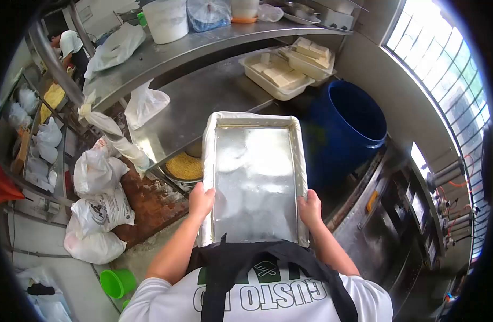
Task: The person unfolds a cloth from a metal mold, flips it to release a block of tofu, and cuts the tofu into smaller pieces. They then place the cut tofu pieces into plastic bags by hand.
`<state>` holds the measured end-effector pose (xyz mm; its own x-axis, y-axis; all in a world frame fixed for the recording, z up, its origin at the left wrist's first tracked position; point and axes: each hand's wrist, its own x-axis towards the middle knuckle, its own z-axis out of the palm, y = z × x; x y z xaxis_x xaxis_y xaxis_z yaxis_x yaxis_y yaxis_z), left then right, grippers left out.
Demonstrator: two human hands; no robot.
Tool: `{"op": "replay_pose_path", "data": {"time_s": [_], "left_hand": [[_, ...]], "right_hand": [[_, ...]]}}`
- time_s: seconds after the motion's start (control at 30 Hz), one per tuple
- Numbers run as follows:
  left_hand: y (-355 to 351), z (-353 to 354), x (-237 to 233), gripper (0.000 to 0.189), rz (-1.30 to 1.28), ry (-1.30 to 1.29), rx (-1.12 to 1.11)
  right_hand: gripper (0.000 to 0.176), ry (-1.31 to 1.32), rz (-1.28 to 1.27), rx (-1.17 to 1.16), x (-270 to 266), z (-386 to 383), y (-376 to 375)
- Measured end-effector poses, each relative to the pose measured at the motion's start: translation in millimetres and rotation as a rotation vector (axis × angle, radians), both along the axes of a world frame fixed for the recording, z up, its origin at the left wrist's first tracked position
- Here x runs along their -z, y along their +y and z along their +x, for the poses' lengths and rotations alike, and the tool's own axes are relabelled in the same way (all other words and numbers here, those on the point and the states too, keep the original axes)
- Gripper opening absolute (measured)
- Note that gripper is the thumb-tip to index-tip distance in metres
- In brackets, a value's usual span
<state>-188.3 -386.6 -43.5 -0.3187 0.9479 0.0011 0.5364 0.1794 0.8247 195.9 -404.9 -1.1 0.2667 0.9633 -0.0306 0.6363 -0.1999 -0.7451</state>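
Observation:
A rectangular metal tray (254,188) with raised sides is held level in front of my body. Pale cloth-like wrapping (208,145) runs along its rim. The inside is shiny, with bright reflections on the bottom. My left hand (201,201) grips the left side, thumb over the rim. On the opposite side my right hand (310,209) is closed on the rim in the same way. The undersides of both hands are hidden by the tray.
Ahead stands a steel table (203,102) with white tubs of pale blocks (278,75). A blue barrel (356,115) is at the right, near dark metal equipment (396,214). White sacks (99,209) and a green bucket (118,283) lie left. Another person (72,45) works at far left.

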Motion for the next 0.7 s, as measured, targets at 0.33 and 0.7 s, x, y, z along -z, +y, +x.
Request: {"op": "replay_pose_path", "data": {"time_s": [0.33, 0.7], "left_hand": [[85, -65, 2, 0.025, -0.144, -0.116, -0.229], [319, -103, 11, 0.045, -0.217, -0.074, -0.240]], "right_hand": [[0.034, -0.057, -0.130, -0.213, 12, -73, 169], [0.034, -0.044, -0.064, -0.364, 45, -109, 451]]}}
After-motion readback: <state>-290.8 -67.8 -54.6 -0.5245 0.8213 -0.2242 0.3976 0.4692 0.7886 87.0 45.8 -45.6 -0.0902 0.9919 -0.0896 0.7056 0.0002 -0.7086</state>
